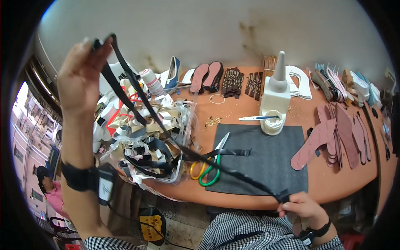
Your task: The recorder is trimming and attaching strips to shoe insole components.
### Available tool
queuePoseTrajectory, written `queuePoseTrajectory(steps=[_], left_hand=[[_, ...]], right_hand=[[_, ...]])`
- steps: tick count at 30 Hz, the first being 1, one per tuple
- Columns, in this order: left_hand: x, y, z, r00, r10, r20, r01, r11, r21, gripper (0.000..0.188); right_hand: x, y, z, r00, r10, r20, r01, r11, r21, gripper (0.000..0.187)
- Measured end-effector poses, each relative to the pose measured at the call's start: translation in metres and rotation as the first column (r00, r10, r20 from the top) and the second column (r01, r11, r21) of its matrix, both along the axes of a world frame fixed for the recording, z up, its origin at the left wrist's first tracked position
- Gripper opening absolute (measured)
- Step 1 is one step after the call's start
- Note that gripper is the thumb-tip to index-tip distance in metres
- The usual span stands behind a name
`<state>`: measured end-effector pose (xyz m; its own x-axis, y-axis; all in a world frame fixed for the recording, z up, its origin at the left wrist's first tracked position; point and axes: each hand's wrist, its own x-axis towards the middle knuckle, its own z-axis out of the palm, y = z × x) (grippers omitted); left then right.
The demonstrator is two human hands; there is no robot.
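My left hand point(81, 79) is raised high at the upper left, its fingers pinched on a long black strap point(246, 178). The strap drops from those fingers and slants down across the table to my right hand point(306, 204), low at the table's front edge. There my right hand grips its other end between thumb and fingers. A shorter tail of strap hangs from my left hand over a clear plastic bin point(195, 112) heaped with fabric and strap scraps point(156, 125). Under the stretched strap lie scissors point(216, 162) with a green and a yellow handle, partly on a dark grey mat point(262, 154).
A white stand with an upright cone point(276, 93) holds a cup of white paste with a blue-and-white brush point(254, 118). Pink insoles point(316, 143) lie at right. Studded brown pieces point(233, 81), a blue shoe point(173, 75) and a bottle point(151, 80) line the back. Another person point(53, 193) is far left.
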<state>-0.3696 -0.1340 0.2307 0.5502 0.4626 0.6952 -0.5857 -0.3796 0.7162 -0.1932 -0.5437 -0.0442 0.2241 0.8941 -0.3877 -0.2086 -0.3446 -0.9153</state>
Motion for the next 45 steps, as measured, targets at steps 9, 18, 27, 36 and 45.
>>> queuePoseTrajectory(steps=[9, 18, 27, 36, 45], left_hand=[[0.021, -0.069, -0.137, 0.473, 0.485, -0.735, -0.047, 0.847, 0.529, 0.017], [0.033, -0.179, -0.195, 0.672, -0.309, -0.673, 0.552, 0.815, 0.177, 0.053], [-0.001, -0.137, -0.148, 0.736, -0.222, -0.64, 0.219, 0.972, -0.086, 0.026], [0.014, -0.044, -0.11, 0.901, 0.337, -0.274, -0.336, 0.94, 0.051, 0.021], [0.036, -0.108, -0.195, 0.683, 0.674, -0.281, -0.116, 0.48, 0.87, 0.041]], right_hand=[[-0.012, -0.052, 0.049, 0.898, -0.251, -0.361, 0.408, 0.781, 0.472, 0.019], [-0.031, 0.049, 0.083, 0.918, 0.333, 0.217, -0.395, 0.82, 0.413, 0.025], [-0.024, 0.035, 0.06, 0.95, 0.279, 0.144, -0.311, 0.894, 0.321, 0.022], [-0.019, 0.015, 0.037, 0.999, -0.036, 0.012, 0.029, 0.938, 0.345, 0.02], [-0.015, 0.015, 0.034, 0.913, -0.366, -0.177, 0.388, 0.916, 0.105, 0.022]])
